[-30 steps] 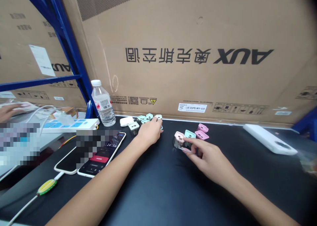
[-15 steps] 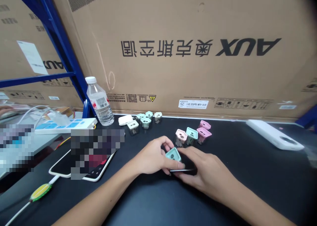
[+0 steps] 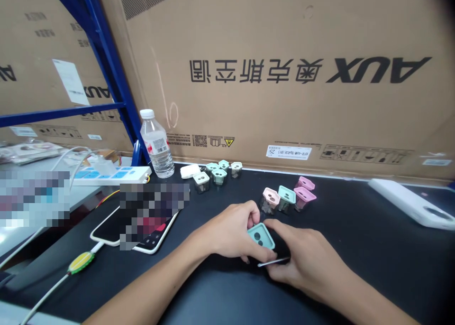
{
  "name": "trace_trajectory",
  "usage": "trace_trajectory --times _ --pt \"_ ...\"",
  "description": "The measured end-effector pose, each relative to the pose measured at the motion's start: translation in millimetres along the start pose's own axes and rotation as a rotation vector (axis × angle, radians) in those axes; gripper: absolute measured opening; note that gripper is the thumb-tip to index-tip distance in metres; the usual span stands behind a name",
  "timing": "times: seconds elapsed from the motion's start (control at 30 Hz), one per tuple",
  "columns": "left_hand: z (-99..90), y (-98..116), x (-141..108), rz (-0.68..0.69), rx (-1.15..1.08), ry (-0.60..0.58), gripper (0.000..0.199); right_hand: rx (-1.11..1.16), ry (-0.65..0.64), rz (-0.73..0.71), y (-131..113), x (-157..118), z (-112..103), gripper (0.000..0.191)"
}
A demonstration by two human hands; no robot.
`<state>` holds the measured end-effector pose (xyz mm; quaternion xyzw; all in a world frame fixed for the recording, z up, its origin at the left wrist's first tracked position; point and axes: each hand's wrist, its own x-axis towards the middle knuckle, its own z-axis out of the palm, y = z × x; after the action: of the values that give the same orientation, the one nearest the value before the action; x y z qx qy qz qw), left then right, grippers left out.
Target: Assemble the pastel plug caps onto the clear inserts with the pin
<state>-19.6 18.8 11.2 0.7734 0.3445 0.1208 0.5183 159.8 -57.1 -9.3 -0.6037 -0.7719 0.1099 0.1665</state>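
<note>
My left hand point(image 3: 234, 232) is closed around a mint-green pencil sharpener point(image 3: 261, 236) with two round holes in its top. Its thumb lies along the near side of the sharpener. Close on the right, my right hand point(image 3: 302, 249) is curled round a thin, flat, dark thing with a pale edge point(image 3: 274, 262); its kind is unclear. Beyond my hands stand a pale pink sharpener point(image 3: 271, 198), another mint-green sharpener point(image 3: 286, 196) and two mauve-pink sharpeners point(image 3: 304, 197), all with see-through bodies.
Several green and whitish sharpeners point(image 3: 219, 174) cluster at the back by a small white case point(image 3: 190, 171). A water bottle point(image 3: 158, 147), a power strip point(image 3: 113, 175) and two phones point(image 3: 149, 244) are on the left. A white power-bank-like block point(image 3: 408, 204) lies right. Cardboard point(image 3: 249, 111) walls the back.
The whole view has shifted, so most things sit farther right in the picture. My hands are slightly lower, and the held sharpener's top is turned more toward me. Both grips persist.
</note>
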Motion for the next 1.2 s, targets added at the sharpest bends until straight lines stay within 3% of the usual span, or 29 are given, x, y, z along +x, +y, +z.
trace_trajectory --times 0.13,0.3,0.43,0.6,0.9,1.2 --pt "5.8 -3 0 0.012 0.061 0.033 0.048 -0.065 0.022 -0.058 -4 -2 7 0.039" --pt "11.5 -6 3 0.095 0.089 0.071 0.046 -0.114 0.076 -0.08 1 -2 9 0.022" --pt "5.7 -2 2 0.193 0.197 0.187 0.05 -0.133 0.038 -0.078 10 0 3 0.029" --pt "-3.0 3 -3 0.38 0.312 0.103 0.045 -0.107 -0.013 -0.124 11 0 -5 0.044" --pt "-2.8 -12 9 0.297 0.107 0.061 0.051 -0.191 -0.006 -0.245 15 1 -6 0.041" --pt "6.3 -11 12 0.383 0.188 0.113 0.051 -0.175 0.017 -0.277 18 2 -3 0.03"
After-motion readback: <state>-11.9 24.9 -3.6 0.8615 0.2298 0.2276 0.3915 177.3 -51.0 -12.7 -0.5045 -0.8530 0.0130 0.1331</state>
